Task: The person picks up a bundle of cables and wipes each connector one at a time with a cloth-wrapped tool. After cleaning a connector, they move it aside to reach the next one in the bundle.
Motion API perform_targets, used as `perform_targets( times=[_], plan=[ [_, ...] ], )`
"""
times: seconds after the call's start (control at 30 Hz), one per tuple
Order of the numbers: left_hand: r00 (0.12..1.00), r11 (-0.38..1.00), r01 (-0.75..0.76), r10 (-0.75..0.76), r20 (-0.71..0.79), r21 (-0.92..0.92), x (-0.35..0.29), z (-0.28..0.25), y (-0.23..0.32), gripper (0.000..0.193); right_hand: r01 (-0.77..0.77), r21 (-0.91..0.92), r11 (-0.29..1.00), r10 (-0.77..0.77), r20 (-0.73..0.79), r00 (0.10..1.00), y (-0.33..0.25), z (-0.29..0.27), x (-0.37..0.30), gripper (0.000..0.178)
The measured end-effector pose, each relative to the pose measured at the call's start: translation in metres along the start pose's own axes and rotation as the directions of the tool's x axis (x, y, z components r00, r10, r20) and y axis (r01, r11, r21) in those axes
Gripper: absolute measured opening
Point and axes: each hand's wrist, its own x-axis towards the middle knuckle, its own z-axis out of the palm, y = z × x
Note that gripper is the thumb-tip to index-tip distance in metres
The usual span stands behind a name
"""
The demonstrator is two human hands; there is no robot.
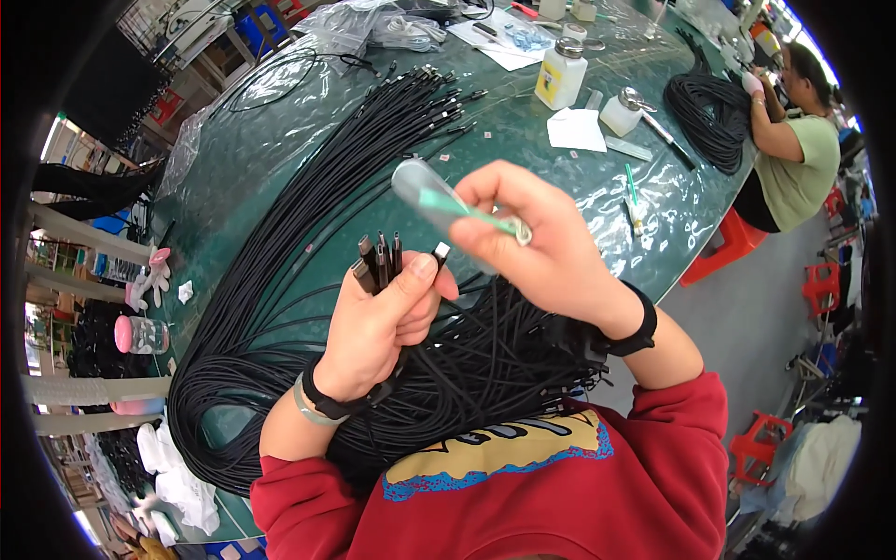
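My left hand (387, 313) is closed round several black cables, their connector ends (381, 259) sticking up above the fist. One connector with a bright metal tip (441, 250) stands apart, pinched between thumb and forefinger. Just to its upper right, my right hand (537, 233) is closed on a thin green stick (457, 204) with a pale tip near the thumb. Along the stick lies a translucent, rounded piece (417, 187), blurred, whose kind I cannot make out. More black cables (448, 392) are heaped under both hands, against my red sweatshirt.
A long bundle of black cables (308, 196) curves across the green table (523, 140). Toward the back right stand a white bottle (561, 75), a smaller bottle (623, 112) and white paper (576, 130). At far right, a person (803, 140) sits by a coiled cable bundle (709, 117).
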Motion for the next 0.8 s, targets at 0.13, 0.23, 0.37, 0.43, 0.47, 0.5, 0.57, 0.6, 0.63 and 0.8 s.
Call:
perform_targets(
  times=[0.13,0.23,0.37,0.43,0.47,0.5,0.57,0.6,0.63,0.8],
  plan=[
    [0.997,0.993,0.001,0.008,0.073,-0.117,-0.002,-0.001,0.003,0.028,0.172,-0.054,0.984,-0.163,0.145,0.976,-0.002,0.003,0.008,0.012],
    [0.994,0.984,0.039,-0.02,0.108,-0.175,0.001,-0.012,-0.001,0.027,0.13,-0.102,0.986,-0.108,0.194,0.975,0.004,-0.004,0.002,0.012],
    [0.997,0.998,-0.05,0.047,-0.054,-0.041,0.009,0.0,-0.005,0.028,0.028,-0.149,0.988,-0.008,0.128,0.992,0.011,-0.026,-0.01,0.012],
    [0.985,0.995,-0.086,0.092,-0.143,0.048,0.011,0.002,-0.008,0.029,-0.016,-0.152,0.988,0.028,0.081,0.996,0.006,-0.027,-0.014,0.012],
    [0.97,0.979,-0.15,0.173,-0.172,0.139,0.015,-0.001,-0.013,0.029,-0.056,-0.126,0.99,0.064,0.062,0.996,-0.001,-0.026,-0.014,0.012],
    [0.948,0.95,-0.21,0.256,-0.19,0.233,0.021,-0.007,-0.016,0.03,-0.094,-0.1,0.991,0.099,0.04,0.994,-0.006,-0.025,-0.012,0.012],
    [0.918,0.906,-0.267,0.343,-0.198,0.33,0.023,-0.01,-0.018,0.03,-0.126,-0.072,0.989,0.128,0.018,0.992,-0.01,-0.023,-0.011,0.012],
    [0.961,0.972,-0.22,0.231,-0.152,0.088,0.022,-0.009,-0.018,0.03,-0.132,-0.083,0.988,0.134,0.017,0.991,-0.01,-0.023,-0.012,0.012],
    [0.989,0.978,-0.139,0.129,-0.077,-0.153,0.021,-0.008,-0.017,0.03,-0.138,-0.093,0.986,0.14,0.015,0.99,-0.009,-0.022,-0.012,0.012],
    [0.982,0.903,-0.129,0.058,-0.182,-0.41,0.016,0.018,-0.013,0.029,-0.202,-0.015,0.979,0.203,0.013,0.979,-0.007,-0.021,-0.014,0.014]
  ],
)
